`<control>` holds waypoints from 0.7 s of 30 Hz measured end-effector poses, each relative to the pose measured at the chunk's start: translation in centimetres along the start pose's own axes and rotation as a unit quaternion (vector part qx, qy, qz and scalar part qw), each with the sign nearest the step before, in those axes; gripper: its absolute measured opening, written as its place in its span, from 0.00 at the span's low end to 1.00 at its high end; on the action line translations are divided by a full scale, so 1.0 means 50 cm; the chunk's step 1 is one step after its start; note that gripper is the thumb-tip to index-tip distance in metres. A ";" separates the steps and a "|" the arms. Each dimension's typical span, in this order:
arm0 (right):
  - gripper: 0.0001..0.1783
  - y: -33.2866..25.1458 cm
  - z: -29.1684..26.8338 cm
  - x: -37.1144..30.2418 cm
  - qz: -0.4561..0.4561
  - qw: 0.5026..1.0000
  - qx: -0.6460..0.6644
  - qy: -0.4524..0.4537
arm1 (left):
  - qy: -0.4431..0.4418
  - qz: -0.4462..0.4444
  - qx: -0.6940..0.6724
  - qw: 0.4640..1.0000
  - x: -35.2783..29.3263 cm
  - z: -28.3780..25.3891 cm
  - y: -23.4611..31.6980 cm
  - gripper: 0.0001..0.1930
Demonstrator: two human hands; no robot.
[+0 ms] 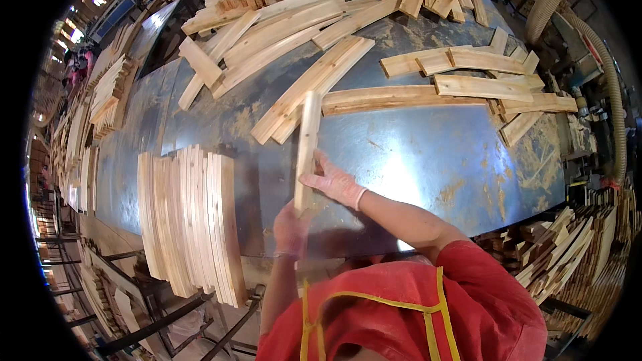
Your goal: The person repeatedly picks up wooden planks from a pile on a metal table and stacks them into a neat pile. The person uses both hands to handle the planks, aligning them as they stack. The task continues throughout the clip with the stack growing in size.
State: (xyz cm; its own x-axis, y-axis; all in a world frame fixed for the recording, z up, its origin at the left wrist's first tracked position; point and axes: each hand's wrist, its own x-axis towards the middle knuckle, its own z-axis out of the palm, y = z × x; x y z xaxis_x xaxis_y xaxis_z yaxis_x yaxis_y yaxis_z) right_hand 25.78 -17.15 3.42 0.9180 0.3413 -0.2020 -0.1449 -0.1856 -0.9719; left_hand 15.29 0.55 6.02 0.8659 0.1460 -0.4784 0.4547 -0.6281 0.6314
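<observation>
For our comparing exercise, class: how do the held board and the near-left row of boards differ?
The held board is one piece; the row of boards packs many side by side. The right hand grips the held board, the left hand at its near end; no hand touches the row of boards. The row of boards juts past the near edge of the table; the held board doesn't. Both are pale wood.

Worktable (361,134): broad grey metal, sawdust-smeared
Light: white glare (398,177) on the worktable
Hose (613,93): ribbed, beige, curving down far right
Openings (99,0): small, bright, upper left
</observation>
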 end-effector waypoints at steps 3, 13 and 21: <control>0.51 -0.024 -0.168 0.069 -0.010 0.971 -0.239 0.016 | 0.065 -0.022 -0.019 0.997 -0.039 -0.048 -0.087 0.28; 0.51 -0.002 -0.605 0.162 0.042 0.755 -0.648 -0.090 | 0.306 -0.130 0.492 0.804 -0.116 -0.166 -0.310 0.45; 0.39 0.095 -0.510 -0.124 0.130 0.991 -0.018 -0.002 | -0.060 0.189 0.078 0.977 -0.017 0.161 0.031 0.37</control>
State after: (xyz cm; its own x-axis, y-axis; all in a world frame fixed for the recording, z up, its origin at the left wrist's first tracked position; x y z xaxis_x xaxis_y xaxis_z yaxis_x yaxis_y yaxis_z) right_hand 28.83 -43.62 3.13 0.8501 0.2811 -0.4454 -0.3627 -0.3007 -0.8820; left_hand 13.59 -6.72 2.48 0.9308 -0.2048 -0.3027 0.0607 -0.7302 0.6806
